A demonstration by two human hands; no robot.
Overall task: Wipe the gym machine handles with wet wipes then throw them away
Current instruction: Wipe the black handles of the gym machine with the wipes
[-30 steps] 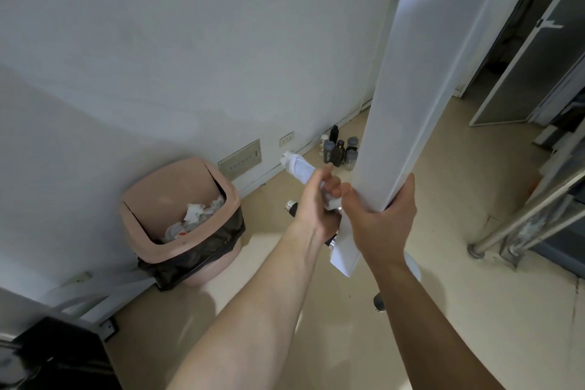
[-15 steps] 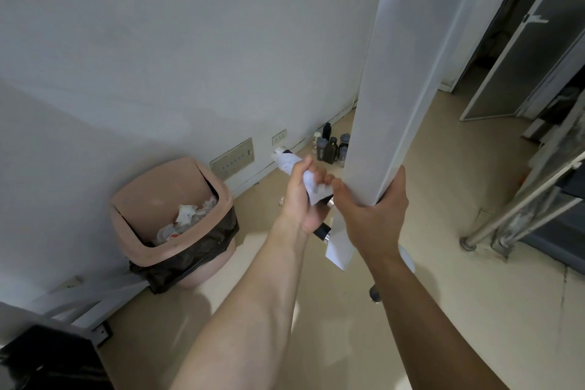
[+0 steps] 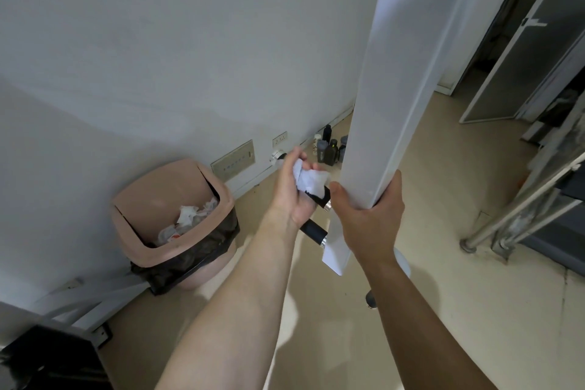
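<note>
Hands working close together at the lower end of a tall white machine column (image 3: 376,104). Left hand (image 3: 292,193) clenched on a crumpled white wet wipe (image 3: 308,180), pressing it round a short black handle with chrome end caps (image 3: 313,231) that juts from the column's side. Right hand (image 3: 368,218) clamped on the column's bottom corner, thumb across the front face, steadying it.

Judged as mid-wipe on this handle, with disposal not yet begun.

To do it well:
- Keep the wipe wrapped fully round the black grip, not just dabbed on top; twist while sliding along its length.
- Cover the stretch nearest the column and both chrome caps, easy spots to miss.
- Hold the right-hand brace firm so the column stays put under the rubbing.
- Refold to a fresh face if the wipe looks grey or dry; cannot tell its condition from here.

Within reach afterwards: pink plastic swing-top bin lined with a black bag (image 3: 164,199), standing against the wall to the left, already holding crumpled white wipes. Drop the used wipe through the opening rather than tossing, since the tilted lid narrows the gap.
</note>
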